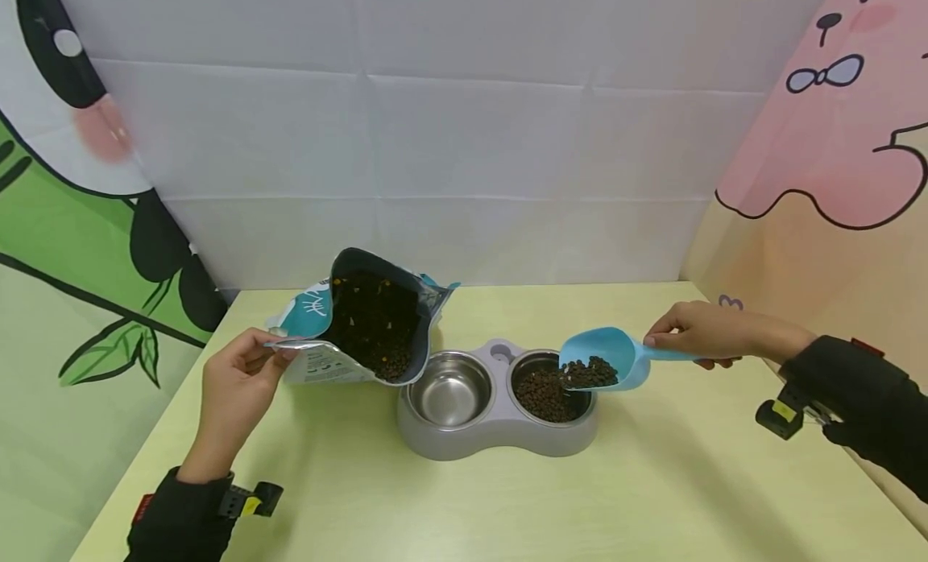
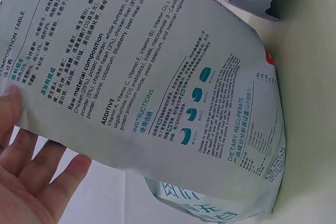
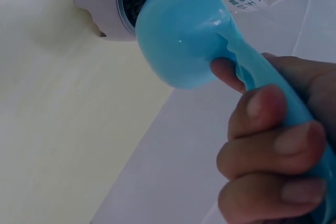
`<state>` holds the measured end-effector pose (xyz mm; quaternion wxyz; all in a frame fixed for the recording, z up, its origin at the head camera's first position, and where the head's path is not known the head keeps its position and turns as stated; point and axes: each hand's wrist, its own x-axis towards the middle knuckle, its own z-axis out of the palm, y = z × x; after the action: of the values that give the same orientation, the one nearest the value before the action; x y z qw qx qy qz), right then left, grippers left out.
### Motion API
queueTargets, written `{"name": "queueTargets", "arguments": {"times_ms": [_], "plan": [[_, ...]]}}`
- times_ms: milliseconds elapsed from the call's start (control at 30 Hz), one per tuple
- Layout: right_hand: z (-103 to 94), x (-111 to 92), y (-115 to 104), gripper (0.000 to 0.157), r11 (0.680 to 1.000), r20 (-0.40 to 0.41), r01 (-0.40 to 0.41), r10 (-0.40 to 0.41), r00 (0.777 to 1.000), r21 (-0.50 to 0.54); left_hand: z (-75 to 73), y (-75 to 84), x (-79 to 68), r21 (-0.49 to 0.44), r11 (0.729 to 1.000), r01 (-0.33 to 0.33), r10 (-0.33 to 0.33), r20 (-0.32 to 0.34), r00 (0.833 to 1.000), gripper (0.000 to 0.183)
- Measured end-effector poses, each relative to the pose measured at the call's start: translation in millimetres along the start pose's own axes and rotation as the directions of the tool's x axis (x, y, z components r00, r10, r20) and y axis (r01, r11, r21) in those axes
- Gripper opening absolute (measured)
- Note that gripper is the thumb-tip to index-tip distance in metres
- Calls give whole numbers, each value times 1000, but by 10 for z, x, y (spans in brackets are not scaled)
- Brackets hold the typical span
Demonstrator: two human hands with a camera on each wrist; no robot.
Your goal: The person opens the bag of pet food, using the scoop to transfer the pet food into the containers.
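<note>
My left hand (image 1: pixel 242 385) pinches the edge of an open pet food bag (image 1: pixel 312 361), whose mouth faces me and shows brown kibble (image 1: pixel 391 361) inside. In the left wrist view the printed back of the bag (image 2: pixel 157 93) fills most of the frame. A blue scoop (image 1: pixel 632 359) is gripped by its handle in my right hand (image 1: pixel 696 332). Dark kibble (image 1: pixel 590 373) lies in the scoop, which is over the right bowl of a grey double feeder (image 1: pixel 471 441). Kibble (image 1: pixel 540 394) covers the bottom of that bowl; the left steel bowl (image 1: pixel 449 393) holds none.
The feeder stands on a pale yellow table (image 1: pixel 507 514). Behind it hangs a creased white cloth (image 1: pixel 464 143). Cartoon-printed panels flank the table: a green and white one (image 1: pixel 87 224) at left, a pink one (image 1: pixel 819 159) at right.
</note>
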<state>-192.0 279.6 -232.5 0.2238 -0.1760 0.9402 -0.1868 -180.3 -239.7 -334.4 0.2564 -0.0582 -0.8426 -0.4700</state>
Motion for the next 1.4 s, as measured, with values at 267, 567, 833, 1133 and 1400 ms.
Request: {"name": "queueTargets", "arguments": {"times_ms": [267,567,833,1133,1400], "plan": [[-37,18,-74,19,999,6,-8,8,1000,-31,-3,-1,-9,-18,1000,-5,5,0,1000,7],[-39,47,-63,25,997,-22,-3,1,1000,-80,3,-11,-3,-7,1000,-8,8,1,1000,7],[-35,66,-98,27,992,-39,-11,6,999,-126,12,-22,1,-12,1000,-14,14,-2,1000,8],[-45,45,-110,27,984,-55,-16,7,998,-177,15,-26,13,-23,1000,-19,18,-8,1000,8],[-111,5,-76,27,997,-77,1,-7,997,-75,18,-41,9,-23,1000,-19,19,-7,1000,7]]}}
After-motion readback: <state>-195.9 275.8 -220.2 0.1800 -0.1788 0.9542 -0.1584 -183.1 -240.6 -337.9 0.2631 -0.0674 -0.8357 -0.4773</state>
